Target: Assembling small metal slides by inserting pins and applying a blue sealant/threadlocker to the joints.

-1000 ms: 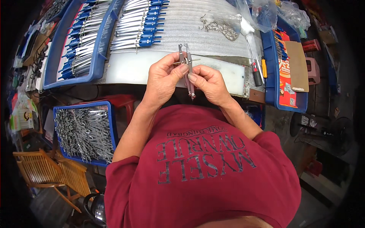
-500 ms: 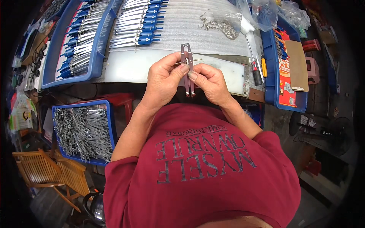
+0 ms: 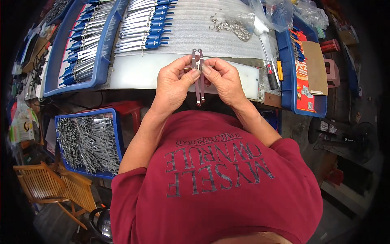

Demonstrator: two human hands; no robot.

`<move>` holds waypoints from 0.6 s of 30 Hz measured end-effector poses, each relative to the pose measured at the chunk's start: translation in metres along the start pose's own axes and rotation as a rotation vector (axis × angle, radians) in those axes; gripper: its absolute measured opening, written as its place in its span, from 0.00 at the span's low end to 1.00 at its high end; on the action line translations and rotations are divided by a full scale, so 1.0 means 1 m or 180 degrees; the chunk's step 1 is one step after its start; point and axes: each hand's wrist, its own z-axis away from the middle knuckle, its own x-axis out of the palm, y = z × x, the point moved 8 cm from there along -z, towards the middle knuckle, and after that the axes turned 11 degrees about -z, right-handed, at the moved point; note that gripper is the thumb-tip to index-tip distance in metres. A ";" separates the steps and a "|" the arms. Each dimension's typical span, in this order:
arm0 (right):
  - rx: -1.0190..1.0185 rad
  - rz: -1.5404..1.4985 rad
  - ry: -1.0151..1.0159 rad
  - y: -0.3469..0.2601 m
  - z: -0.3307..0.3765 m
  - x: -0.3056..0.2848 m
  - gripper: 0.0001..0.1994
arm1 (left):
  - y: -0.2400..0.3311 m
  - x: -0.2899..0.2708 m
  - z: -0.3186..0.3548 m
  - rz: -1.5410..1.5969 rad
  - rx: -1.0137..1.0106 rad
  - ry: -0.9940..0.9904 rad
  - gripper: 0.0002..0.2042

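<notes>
at upper centre of the frame, left hand (image 3: 174,83) and right hand (image 3: 224,81) each pinch a grip on a metal compass (image 3: 198,77); fingers hide its middle, legs hanging below.

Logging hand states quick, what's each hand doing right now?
Left hand: closed, pinching the metal two-legged tool near its top.
Right hand: closed, pinching the same tool from the other side.
</notes>
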 end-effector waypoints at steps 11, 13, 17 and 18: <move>-0.0080 0.0110 0.0043 -0.004 -0.001 0.002 0.09 | -0.020 -0.008 0.002 0.0349 -0.0495 0.0106 0.11; -0.0120 0.0080 0.0123 -0.006 0.000 0.002 0.08 | -0.020 -0.008 0.003 0.0417 -0.0514 0.0150 0.10; -0.0123 0.0126 0.0112 -0.005 -0.001 0.002 0.08 | -0.022 -0.010 0.003 0.0383 -0.0582 0.0267 0.08; -0.0144 0.0184 0.0100 -0.006 -0.001 0.003 0.08 | -0.022 -0.011 0.003 0.0342 -0.0542 0.0269 0.08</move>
